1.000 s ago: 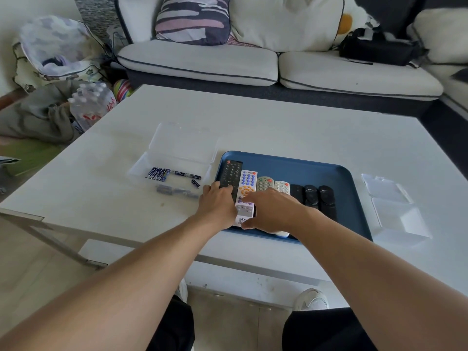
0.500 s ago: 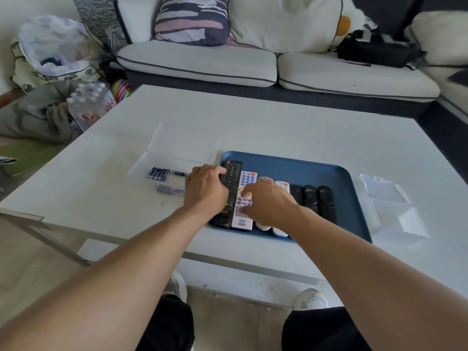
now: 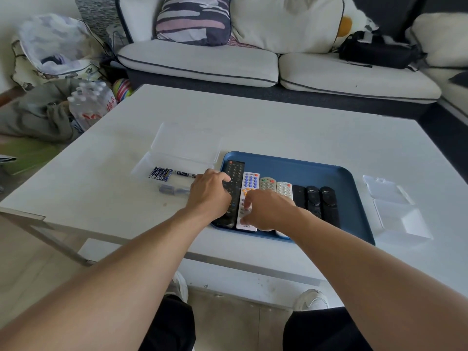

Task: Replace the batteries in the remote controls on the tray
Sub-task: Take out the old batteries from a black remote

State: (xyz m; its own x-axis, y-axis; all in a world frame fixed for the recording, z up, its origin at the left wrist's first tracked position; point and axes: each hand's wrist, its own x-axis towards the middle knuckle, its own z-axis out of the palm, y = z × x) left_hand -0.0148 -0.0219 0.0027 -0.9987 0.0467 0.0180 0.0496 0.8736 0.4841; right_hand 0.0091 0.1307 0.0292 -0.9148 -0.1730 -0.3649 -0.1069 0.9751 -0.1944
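The left hand [image 3: 210, 192] curls its grip round the long black plastic remote [image 3: 234, 178] at the left end of the blue rectangular tray [image 3: 316, 171]. The right hand [image 3: 266, 209] rests curled fingers on the neighbouring white remote with blue buttons [image 3: 249, 182]; whether it grasps it cannot be told. Blue batteries [image 3: 160, 173] lie in a clear plastic box [image 3: 182, 148] left of the tray on the white surface [image 3: 253, 122].

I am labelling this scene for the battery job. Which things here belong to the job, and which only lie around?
Belong to the job:
blue tray
remotes, e.g. black remote
batteries
clear box
left hand
right hand

Only lying around:
striped cushion
black bag
pack of water bottles
small plastic case
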